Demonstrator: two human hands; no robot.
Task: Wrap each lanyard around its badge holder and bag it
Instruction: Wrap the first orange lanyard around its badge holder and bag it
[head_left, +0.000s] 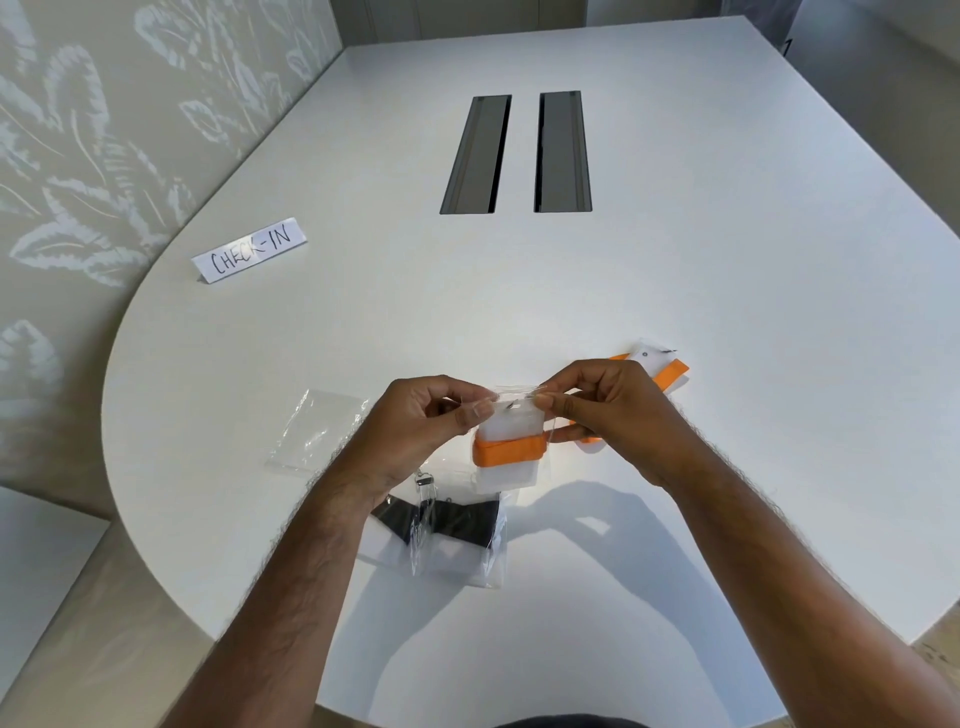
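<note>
— Where is the badge, seen from where you stand?

— Between the two hands, just above the white table (675, 270). A clear bag (514, 467) holds a badge holder (511, 428) banded by an orange lanyard (511, 451). The left hand (415, 421) pinches the bag's top edge on one side with curled fingers, the right hand (608, 410) pinches it on the other; the bag hangs down from both grips.

— And the count, left to right?

— One folded paper sign (249, 251) reading "CHECK-IN", far left. One flat empty bag (317, 431) beside the left wrist. One filled bag (447, 535) with a black lanyard (452, 525) inside, lying under the left forearm. The held orange set. A second orange lanyard (670, 376) with its badge holder (652, 353), partly hidden behind the right hand. Two dark slots (514, 153) in the tabletop.

— The arms?

— Both forearms bare, reaching forward and converging, wrists raised off the table.
</note>
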